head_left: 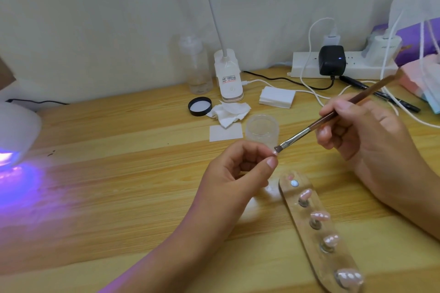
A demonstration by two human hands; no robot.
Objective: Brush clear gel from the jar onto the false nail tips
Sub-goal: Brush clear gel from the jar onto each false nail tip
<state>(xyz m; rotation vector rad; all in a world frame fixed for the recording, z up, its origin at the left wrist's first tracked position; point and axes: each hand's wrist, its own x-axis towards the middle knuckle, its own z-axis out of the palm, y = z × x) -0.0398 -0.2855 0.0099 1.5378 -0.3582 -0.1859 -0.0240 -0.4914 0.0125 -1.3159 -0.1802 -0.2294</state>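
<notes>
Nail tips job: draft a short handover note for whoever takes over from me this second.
Left hand pinches one nail tip at its fingertips.
Right hand holds the brush, bristles touching that tip.
Gel jar stands open behind the hands; black lid lies further back.
Four mounted tips sit on the holder strip; its top post is empty.
Done: coating cannot be judged. Left: finish this tip, probably return it to the post.

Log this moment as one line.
left hand: pinches nail tip | right hand: holds brush, bristles at tip | jar: open, behind hands | holder: other tips mounted
</notes>
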